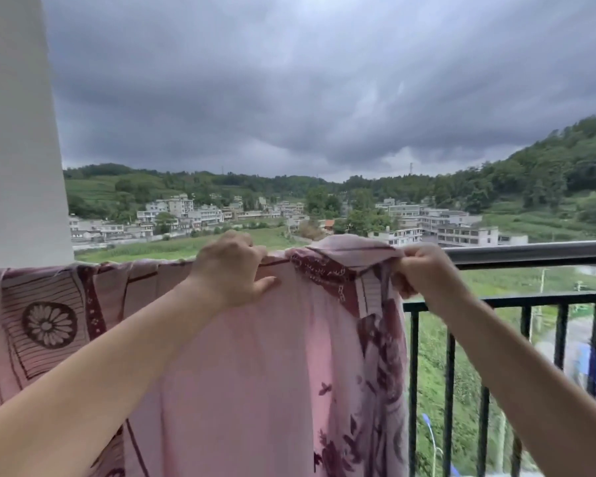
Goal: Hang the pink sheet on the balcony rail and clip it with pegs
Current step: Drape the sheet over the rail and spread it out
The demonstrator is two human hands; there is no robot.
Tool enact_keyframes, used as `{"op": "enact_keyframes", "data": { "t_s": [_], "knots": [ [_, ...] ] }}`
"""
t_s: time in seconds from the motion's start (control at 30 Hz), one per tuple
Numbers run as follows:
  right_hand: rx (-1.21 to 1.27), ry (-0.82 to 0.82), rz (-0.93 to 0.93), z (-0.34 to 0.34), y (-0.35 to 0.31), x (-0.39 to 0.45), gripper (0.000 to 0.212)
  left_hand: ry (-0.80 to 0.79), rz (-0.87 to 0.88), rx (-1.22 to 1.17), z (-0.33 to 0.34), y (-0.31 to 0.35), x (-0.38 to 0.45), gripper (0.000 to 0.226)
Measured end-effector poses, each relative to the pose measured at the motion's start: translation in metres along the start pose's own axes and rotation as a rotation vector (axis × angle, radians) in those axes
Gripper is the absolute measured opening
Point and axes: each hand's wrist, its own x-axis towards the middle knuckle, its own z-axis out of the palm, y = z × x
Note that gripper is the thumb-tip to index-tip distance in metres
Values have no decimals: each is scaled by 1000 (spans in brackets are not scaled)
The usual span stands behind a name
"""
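The pink sheet (pixel 255 366), printed with dark red flowers and borders, hangs over the dark balcony rail (pixel 530 253) from the far left to about the middle. My left hand (pixel 229 270) grips the sheet's top fold over the rail, fingers curled behind and thumb in front. Just to the right, my right hand (pixel 424 271) pinches the bunched right edge of the sheet at the rail. No pegs are in view.
A white pillar (pixel 18 132) stands at the left end of the rail. To the right of the sheet the rail is bare, with dark vertical bars (pixel 449 390) below it. Beyond lie fields, houses and wooded hills under heavy grey cloud.
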Motion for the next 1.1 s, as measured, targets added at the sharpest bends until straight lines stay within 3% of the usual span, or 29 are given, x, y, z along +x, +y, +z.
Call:
{"op": "enact_keyframes", "data": {
  "t_s": [0.07,0.17,0.3,0.4,0.47,0.53,0.6,0.63,0.67,0.73,0.83,0.93,1.03,1.1],
  "knots": [
    [-146,31,-76,-13,-33,13,33,-73,8,-37,-7,4,13,37],
    [-403,163,-126,-19,-66,44,25,-59,-18,-217,-9,3,28,21],
    [-781,455,-199,-28,-79,88,22,139,-178,-366,-3,4,45,21],
    [-796,491,-259,-40,-84,124,33,360,-368,-516,-7,1,74,20],
    [-793,363,-250,-45,-75,147,57,361,-405,-565,-8,-5,85,25],
    [-824,160,-218,-44,-55,159,75,92,-297,-516,2,-7,90,37],
    [-948,-74,-86,-41,-32,155,65,-283,-157,-389,12,-4,85,40],
    [-1044,-217,19,-39,-22,146,53,-388,-99,-363,13,0,80,39],
    [-1093,-317,111,-36,-15,133,44,-396,-50,-388,10,4,76,38],
    [-1058,-377,86,-34,-3,112,35,-272,15,-457,1,13,69,33],
    [-875,-141,-140,-36,5,88,26,-46,111,-487,-6,34,56,27],
    [-938,32,-273,-42,18,64,21,79,253,-455,-1,65,43,29],
    [-982,402,-409,-47,42,38,15,210,298,-459,5,91,43,31],
    [-1011,600,-341,-50,57,20,36,244,272,-434,10,104,45,28]
  ]
}}
